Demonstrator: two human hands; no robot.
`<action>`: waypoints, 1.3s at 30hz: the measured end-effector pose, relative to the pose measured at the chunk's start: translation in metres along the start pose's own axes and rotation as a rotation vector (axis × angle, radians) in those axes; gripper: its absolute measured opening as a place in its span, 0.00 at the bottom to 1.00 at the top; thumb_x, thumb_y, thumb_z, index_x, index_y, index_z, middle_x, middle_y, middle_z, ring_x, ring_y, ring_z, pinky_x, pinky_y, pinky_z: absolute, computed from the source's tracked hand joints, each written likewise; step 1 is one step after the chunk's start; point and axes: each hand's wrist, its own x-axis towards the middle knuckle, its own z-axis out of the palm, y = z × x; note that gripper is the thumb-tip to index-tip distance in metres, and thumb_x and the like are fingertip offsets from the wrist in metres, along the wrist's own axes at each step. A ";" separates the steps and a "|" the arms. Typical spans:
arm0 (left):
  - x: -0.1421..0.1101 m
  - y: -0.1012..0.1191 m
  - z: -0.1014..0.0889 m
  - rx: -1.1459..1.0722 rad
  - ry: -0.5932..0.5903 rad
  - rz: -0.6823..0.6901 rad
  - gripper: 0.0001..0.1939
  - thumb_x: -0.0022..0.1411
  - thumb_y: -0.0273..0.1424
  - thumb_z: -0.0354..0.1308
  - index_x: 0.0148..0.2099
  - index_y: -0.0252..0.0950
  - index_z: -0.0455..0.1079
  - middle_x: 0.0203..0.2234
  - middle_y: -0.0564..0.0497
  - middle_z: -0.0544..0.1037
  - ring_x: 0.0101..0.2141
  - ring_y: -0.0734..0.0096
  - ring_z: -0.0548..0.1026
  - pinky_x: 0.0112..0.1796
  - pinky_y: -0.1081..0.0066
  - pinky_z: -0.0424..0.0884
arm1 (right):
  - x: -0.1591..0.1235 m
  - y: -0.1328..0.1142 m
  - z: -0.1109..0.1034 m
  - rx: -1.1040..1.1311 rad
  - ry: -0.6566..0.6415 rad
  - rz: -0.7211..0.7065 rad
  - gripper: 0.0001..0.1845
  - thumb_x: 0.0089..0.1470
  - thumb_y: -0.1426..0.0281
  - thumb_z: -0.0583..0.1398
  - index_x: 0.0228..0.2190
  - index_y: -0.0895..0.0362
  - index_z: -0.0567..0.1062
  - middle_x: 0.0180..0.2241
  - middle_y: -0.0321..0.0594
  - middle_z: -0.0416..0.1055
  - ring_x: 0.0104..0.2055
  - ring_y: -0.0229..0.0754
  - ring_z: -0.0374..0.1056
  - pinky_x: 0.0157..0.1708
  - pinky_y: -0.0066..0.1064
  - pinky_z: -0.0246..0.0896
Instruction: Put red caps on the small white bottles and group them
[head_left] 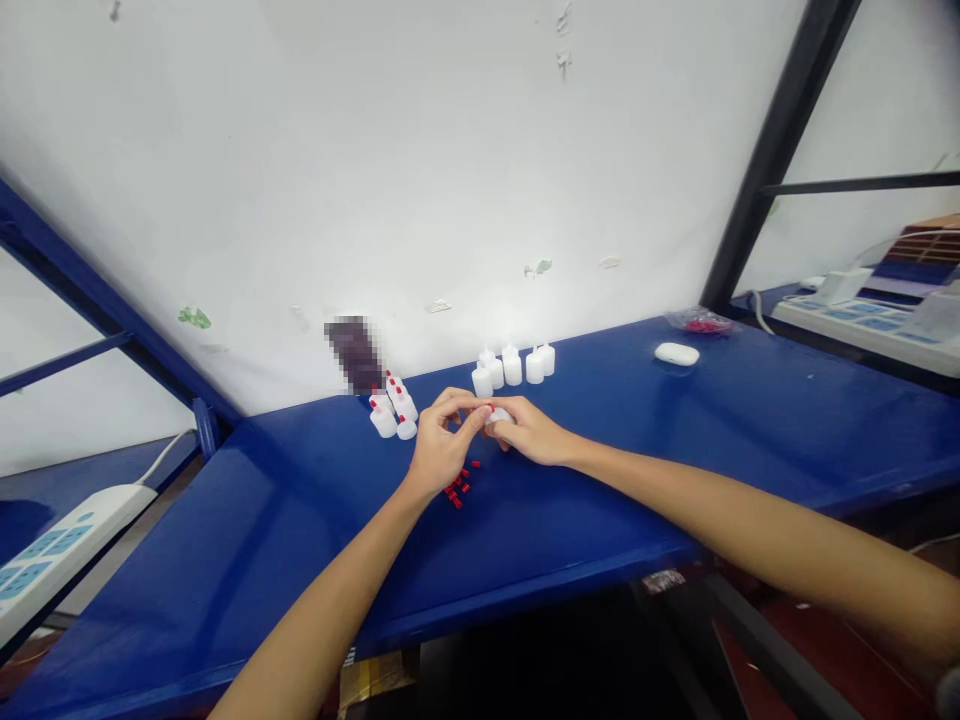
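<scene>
Above the middle of the blue table, my right hand is closed around a small white bottle. Thumb and fingers of my left hand pinch a small red cap at the bottle's tip; whether it is fully seated is hidden by the fingers. Loose red caps lie on the table just below my left hand. Several white bottles with red caps stand in a group to the left. Beyond my hands, near the wall, is a group of white bottles without red caps.
A blurred dark object leans on the wall behind the capped bottles. To the right are a white rounded case and a clear bag with red pieces. Power strips and frame posts flank the blue table.
</scene>
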 end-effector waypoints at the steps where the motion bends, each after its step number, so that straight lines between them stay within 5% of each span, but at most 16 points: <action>1: -0.001 0.001 0.002 -0.002 -0.005 -0.006 0.10 0.61 0.38 0.62 0.38 0.37 0.78 0.34 0.48 0.76 0.36 0.69 0.73 0.36 0.70 0.70 | -0.001 -0.001 -0.001 -0.014 0.021 0.001 0.06 0.51 0.70 0.54 0.30 0.57 0.71 0.22 0.31 0.64 0.22 0.34 0.59 0.24 0.27 0.55; 7: -0.002 0.004 0.005 -0.069 0.003 -0.059 0.13 0.62 0.39 0.60 0.41 0.35 0.76 0.35 0.48 0.78 0.35 0.69 0.75 0.38 0.70 0.71 | -0.002 -0.001 -0.003 -0.008 0.062 0.059 0.07 0.53 0.69 0.54 0.26 0.58 0.69 0.20 0.32 0.65 0.21 0.35 0.61 0.24 0.28 0.56; 14: -0.001 0.008 -0.001 0.167 -0.041 0.116 0.07 0.64 0.33 0.58 0.41 0.37 0.75 0.35 0.49 0.76 0.36 0.71 0.73 0.37 0.70 0.68 | -0.004 0.000 -0.006 0.162 0.004 0.030 0.08 0.54 0.65 0.55 0.30 0.57 0.68 0.21 0.31 0.61 0.22 0.35 0.58 0.23 0.28 0.55; 20: -0.007 0.015 0.002 0.311 -0.119 0.284 0.05 0.64 0.27 0.54 0.39 0.36 0.71 0.31 0.51 0.74 0.33 0.72 0.70 0.37 0.70 0.67 | -0.004 0.001 -0.010 0.003 -0.011 0.018 0.24 0.60 0.54 0.53 0.19 0.57 0.65 0.18 0.32 0.57 0.21 0.34 0.53 0.24 0.29 0.48; 28: -0.010 0.010 0.006 0.307 -0.173 0.290 0.04 0.65 0.27 0.53 0.40 0.35 0.69 0.30 0.52 0.71 0.31 0.74 0.68 0.36 0.72 0.65 | -0.007 0.004 -0.009 -0.191 0.023 0.004 0.24 0.60 0.57 0.52 0.18 0.57 0.64 0.17 0.32 0.55 0.21 0.34 0.50 0.23 0.29 0.44; 32: -0.009 0.009 0.007 0.302 -0.194 0.286 0.04 0.66 0.28 0.52 0.40 0.35 0.68 0.30 0.52 0.71 0.31 0.74 0.67 0.35 0.72 0.65 | -0.007 0.003 -0.008 -0.194 0.030 -0.011 0.23 0.61 0.56 0.52 0.25 0.59 0.72 0.18 0.32 0.58 0.22 0.35 0.54 0.24 0.28 0.46; 36: 0.001 0.006 -0.011 0.347 -0.138 0.239 0.05 0.66 0.31 0.52 0.41 0.36 0.67 0.30 0.52 0.71 0.30 0.75 0.68 0.33 0.74 0.65 | -0.004 0.005 -0.009 -0.140 0.054 -0.024 0.24 0.62 0.53 0.50 0.28 0.58 0.71 0.21 0.33 0.62 0.23 0.36 0.59 0.26 0.29 0.52; 39: 0.011 0.000 -0.047 0.536 -0.069 0.174 0.07 0.67 0.34 0.52 0.43 0.37 0.66 0.24 0.56 0.69 0.24 0.76 0.65 0.29 0.75 0.62 | -0.003 0.008 -0.014 -0.065 0.056 0.004 0.23 0.62 0.54 0.50 0.27 0.58 0.70 0.21 0.34 0.63 0.23 0.36 0.60 0.26 0.29 0.54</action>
